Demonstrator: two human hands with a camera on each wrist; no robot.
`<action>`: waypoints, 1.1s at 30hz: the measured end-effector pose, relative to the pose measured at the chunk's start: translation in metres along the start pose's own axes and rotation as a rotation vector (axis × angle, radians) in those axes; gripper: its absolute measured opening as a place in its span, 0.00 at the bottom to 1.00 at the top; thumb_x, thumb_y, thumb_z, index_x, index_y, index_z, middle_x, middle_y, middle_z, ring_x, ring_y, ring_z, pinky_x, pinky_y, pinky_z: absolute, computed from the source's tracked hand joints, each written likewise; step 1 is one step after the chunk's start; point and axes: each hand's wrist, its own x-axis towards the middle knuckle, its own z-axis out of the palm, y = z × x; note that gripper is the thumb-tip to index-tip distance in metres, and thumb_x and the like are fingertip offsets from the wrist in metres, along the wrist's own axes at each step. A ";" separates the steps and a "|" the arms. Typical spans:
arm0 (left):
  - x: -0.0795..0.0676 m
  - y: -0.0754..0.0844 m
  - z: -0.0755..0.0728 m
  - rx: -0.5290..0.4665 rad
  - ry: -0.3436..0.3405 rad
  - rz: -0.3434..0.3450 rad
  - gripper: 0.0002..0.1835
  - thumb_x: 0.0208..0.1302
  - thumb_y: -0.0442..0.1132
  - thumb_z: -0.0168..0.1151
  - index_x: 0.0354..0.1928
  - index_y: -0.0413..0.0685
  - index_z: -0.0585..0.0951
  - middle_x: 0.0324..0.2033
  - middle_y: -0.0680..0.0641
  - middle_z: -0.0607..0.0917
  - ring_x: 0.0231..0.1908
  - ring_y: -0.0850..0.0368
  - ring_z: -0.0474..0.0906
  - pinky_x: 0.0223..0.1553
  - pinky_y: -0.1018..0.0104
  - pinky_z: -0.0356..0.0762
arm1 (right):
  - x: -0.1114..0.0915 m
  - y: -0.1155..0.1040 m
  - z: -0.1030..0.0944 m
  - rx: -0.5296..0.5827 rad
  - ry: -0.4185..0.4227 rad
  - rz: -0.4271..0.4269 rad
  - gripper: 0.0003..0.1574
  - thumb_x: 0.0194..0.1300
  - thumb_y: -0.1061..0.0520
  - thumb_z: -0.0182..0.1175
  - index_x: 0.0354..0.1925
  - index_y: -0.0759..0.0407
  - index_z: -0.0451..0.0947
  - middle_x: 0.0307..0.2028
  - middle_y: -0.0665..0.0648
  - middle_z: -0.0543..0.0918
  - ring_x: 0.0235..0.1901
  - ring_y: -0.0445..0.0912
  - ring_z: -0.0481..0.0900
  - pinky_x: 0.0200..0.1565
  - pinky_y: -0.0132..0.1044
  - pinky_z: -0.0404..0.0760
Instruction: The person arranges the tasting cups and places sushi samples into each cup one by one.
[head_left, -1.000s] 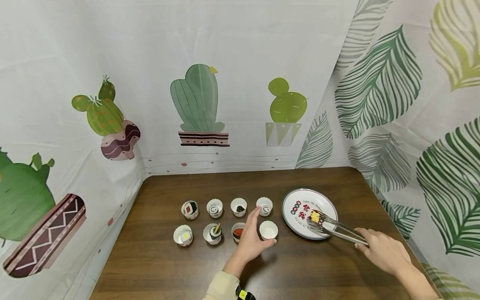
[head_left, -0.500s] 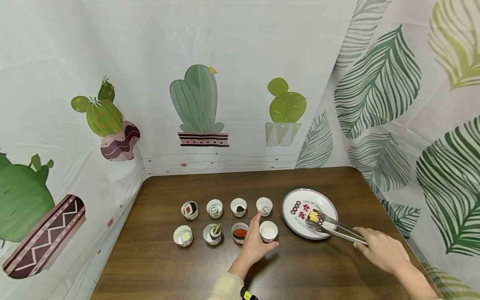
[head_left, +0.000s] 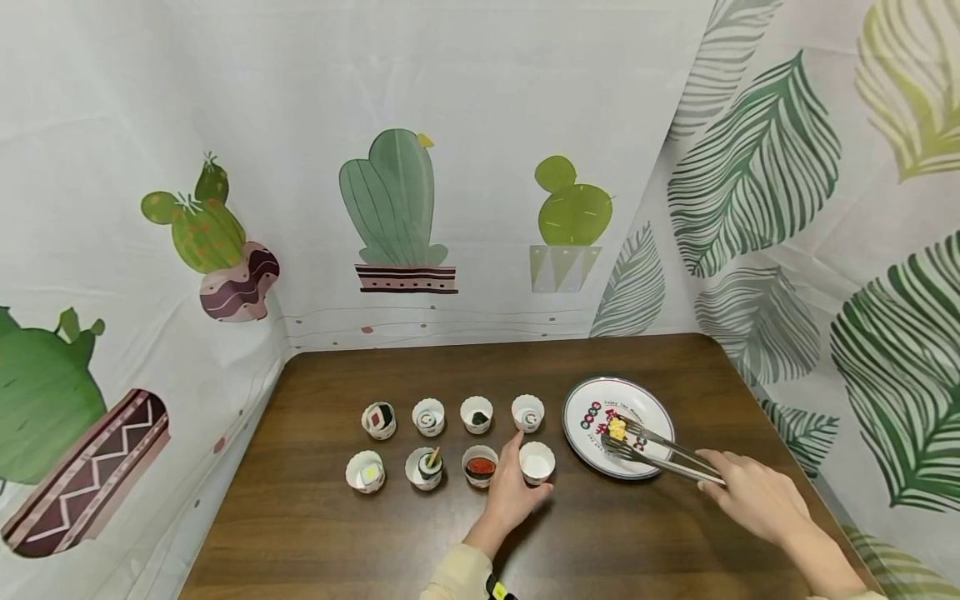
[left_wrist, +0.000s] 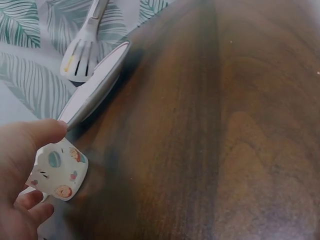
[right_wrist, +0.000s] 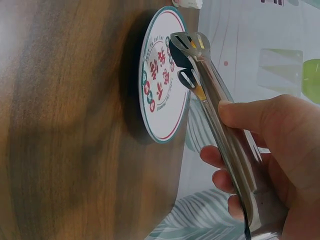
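Observation:
My left hand [head_left: 512, 492] is curved round the near left side of a small white scalloped cup [head_left: 537, 463] with nothing in it. In the left wrist view the thumb lies by the rim of this patterned cup [left_wrist: 62, 170], with fingertips at its other side. My right hand [head_left: 761, 496] grips metal tongs [head_left: 675, 462]. Between their slotted ends is a sushi piece with a yellow top [head_left: 617, 428], above the round white plate [head_left: 652, 408]. In the right wrist view the tong heads [right_wrist: 200, 45] partly hide the dark-sided piece.
Left of the bare cup, a cup of red-topped sushi [head_left: 480, 467] stands beside my left fingers. Several more white cups with sushi pieces, such as the back right cup [head_left: 528, 413], form two rows on the brown table [head_left: 337, 542]. A printed curtain [head_left: 480, 83] hangs behind.
The tongs have carried the yellow-topped sushi piece a little to the left over the plate. My left hand has shifted slightly right, closer round the bare cup, uncovering the red-topped sushi.

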 end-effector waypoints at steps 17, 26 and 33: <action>0.003 -0.006 0.011 0.051 0.078 0.021 0.40 0.38 0.38 0.74 0.58 0.40 0.69 0.48 0.44 0.77 0.48 0.50 0.75 0.47 0.57 0.73 | 0.014 -0.024 0.000 -0.025 0.071 -0.077 0.27 0.50 0.49 0.66 0.49 0.52 0.75 0.38 0.55 0.83 0.36 0.53 0.81 0.25 0.48 0.75; 0.003 -0.007 0.011 0.068 0.088 0.030 0.35 0.39 0.38 0.73 0.54 0.42 0.71 0.45 0.45 0.78 0.45 0.51 0.75 0.44 0.58 0.74 | 0.020 -0.039 0.000 -0.032 0.096 -0.119 0.26 0.49 0.49 0.67 0.48 0.51 0.76 0.36 0.53 0.82 0.35 0.51 0.81 0.25 0.46 0.75; 0.003 -0.007 0.012 0.064 0.088 0.034 0.34 0.39 0.38 0.73 0.54 0.43 0.71 0.45 0.45 0.78 0.45 0.51 0.76 0.45 0.58 0.73 | 0.024 -0.048 0.002 -0.025 0.103 -0.143 0.26 0.49 0.49 0.66 0.49 0.50 0.77 0.38 0.53 0.83 0.37 0.51 0.81 0.27 0.46 0.76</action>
